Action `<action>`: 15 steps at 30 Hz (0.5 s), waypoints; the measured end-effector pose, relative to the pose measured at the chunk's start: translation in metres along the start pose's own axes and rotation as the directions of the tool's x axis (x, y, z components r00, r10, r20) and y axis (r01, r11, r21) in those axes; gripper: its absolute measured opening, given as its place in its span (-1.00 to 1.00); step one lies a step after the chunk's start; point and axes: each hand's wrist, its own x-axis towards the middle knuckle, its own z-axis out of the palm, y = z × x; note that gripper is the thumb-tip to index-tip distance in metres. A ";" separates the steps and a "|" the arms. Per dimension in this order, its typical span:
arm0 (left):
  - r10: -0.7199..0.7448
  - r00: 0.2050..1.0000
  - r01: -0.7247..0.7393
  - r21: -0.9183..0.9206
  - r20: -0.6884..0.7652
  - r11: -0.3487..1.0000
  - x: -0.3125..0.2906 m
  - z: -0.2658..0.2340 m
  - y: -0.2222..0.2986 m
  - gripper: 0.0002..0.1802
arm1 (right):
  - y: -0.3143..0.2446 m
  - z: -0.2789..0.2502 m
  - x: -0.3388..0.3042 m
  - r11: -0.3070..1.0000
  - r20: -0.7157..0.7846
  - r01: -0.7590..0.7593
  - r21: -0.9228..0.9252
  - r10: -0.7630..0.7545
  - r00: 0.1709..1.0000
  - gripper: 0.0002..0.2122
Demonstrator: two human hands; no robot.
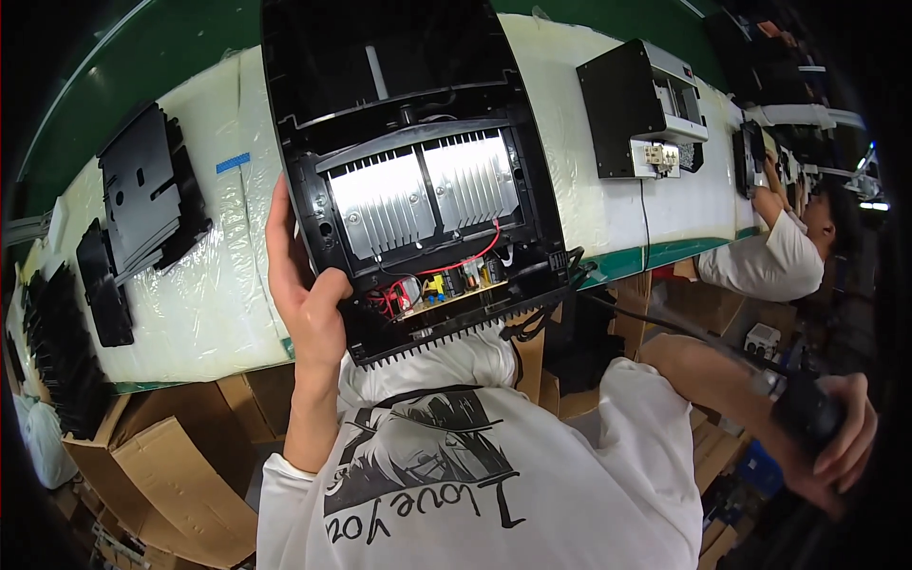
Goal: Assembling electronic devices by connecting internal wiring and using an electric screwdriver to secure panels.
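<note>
My left hand (312,309) grips the left edge of a black plastic housing (446,71), its thumb on the near left corner. Two finned silver heat sinks (385,204) sit side by side inside the housing. Nearer to me, a circuit board (454,304) with red wires and small yellow and blue parts is exposed. A black cord (679,323) leaves the housing's near right corner and runs right. Far out to the right, my right hand (850,432) is closed around a black plug-like piece (806,410) at the cord's end; blur hides its details.
Plastic film covers the white bench (237,285). Flat black panels (142,190) are stacked at left, beside a row of black parts (62,342). A black-and-white instrument (617,104) stands right of the housing. Cardboard boxes (176,484) sit below the bench. Another person (779,256) works at far right.
</note>
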 end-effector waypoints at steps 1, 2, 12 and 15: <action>-0.002 1.000 0.002 -0.002 0.010 1.000 0.000 0.000 -0.002 -0.07 | -0.005 0.003 -0.004 0.793 0.057 -0.227 0.565 0.237 0.970 -0.78; 0.018 1.000 -0.018 0.009 0.003 1.000 0.000 -0.001 -0.004 -0.07 | -0.005 0.007 -0.007 0.798 0.056 -0.226 0.558 0.236 0.970 -0.78; 0.129 0.990 -0.123 0.100 -0.059 0.987 0.001 0.003 -0.007 -0.05 | 0.014 0.041 -0.044 0.762 0.174 -0.593 0.262 0.567 0.805 -0.60; 0.045 0.999 -0.044 0.053 -0.017 0.998 0.000 0.001 -0.006 -0.07 | 0.022 0.051 -0.069 0.778 0.204 -0.614 -0.129 0.627 0.752 -0.71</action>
